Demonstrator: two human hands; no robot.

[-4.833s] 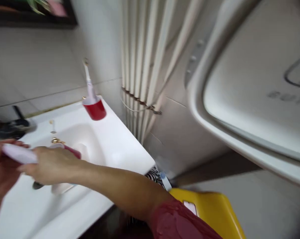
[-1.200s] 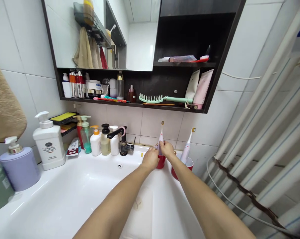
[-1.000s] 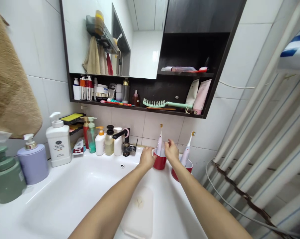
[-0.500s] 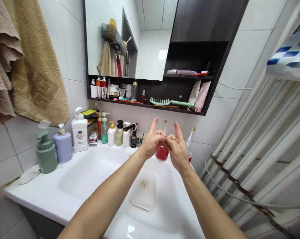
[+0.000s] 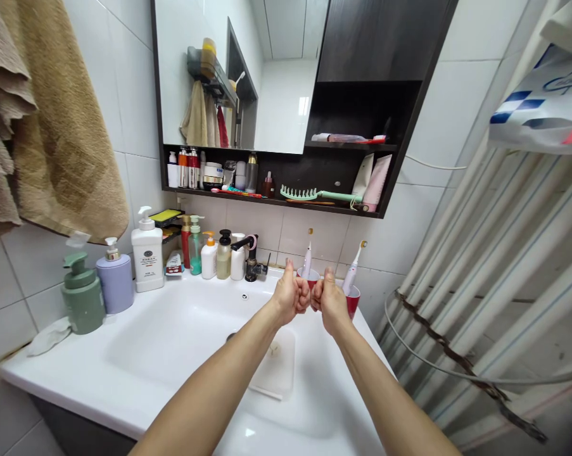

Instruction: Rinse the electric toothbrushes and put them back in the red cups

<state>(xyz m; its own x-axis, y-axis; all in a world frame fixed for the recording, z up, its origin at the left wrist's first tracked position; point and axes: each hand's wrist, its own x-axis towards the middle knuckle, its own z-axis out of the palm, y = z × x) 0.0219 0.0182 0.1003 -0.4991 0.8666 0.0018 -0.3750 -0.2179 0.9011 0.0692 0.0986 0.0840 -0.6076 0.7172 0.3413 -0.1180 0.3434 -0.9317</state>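
Over the right side of the white sink [image 5: 138, 342], my left hand [image 5: 291, 292] is closed in a loose fist, thumb pointing up. My right hand [image 5: 330, 297] mirrors it, fingers curled and thumb raised. A small gap separates the two sets of knuckles, and nothing shows in either hand. Just behind them, an electric toothbrush [image 5: 307, 261] stands in a red cup [image 5: 314, 276], which my hands partly cover. Another toothbrush [image 5: 350, 276] leans in a second red cup [image 5: 353, 303], right beside my right hand.
A black faucet [image 5: 251, 259] rises at the sink's back, with several pump bottles to its left, among them a purple one [image 5: 115, 284]. Above hangs a mirror cabinet [image 5: 385, 57] with a green hairbrush [image 5: 299, 194] on its shelf. Towels [image 5: 71, 126] hang left; a radiator [image 5: 461, 272] stands right.
My hands, which were touching with index fingers raised, have lowered and parted slightly. The raised fingers are now thumbs, the others curled. The view has shifted a little to the right.
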